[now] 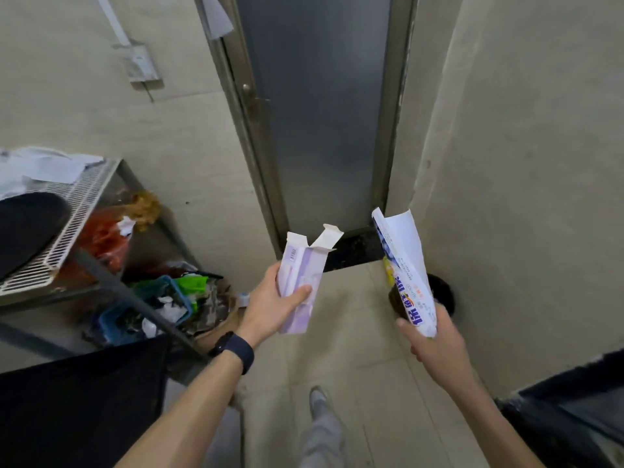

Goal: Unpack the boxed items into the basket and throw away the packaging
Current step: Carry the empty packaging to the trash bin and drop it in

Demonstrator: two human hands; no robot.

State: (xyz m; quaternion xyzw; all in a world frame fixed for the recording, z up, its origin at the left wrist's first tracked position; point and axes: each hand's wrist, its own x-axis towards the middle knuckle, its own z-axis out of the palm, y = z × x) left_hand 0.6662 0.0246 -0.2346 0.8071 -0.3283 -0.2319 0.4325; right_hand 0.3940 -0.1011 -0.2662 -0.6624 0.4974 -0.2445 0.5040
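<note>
My left hand (270,305) grips a pale purple and white carton (304,282), its top flaps open and pointing up. My right hand (435,339) holds the bottom end of a long white box with blue and yellow print (405,265), tilted up to the left with its top end open. Just behind that box, a round black bin (442,292) stands on the floor against the right wall, mostly hidden by the box and my hand. Whether either box has anything inside cannot be seen.
A metal rack (84,204) on the left carries a white wire shelf, papers and a dark round object. Under it sit a blue basket (152,305) of clutter and red bags. A grey door (320,113) is straight ahead. My leg and shoe (319,403) stand on the tiled floor.
</note>
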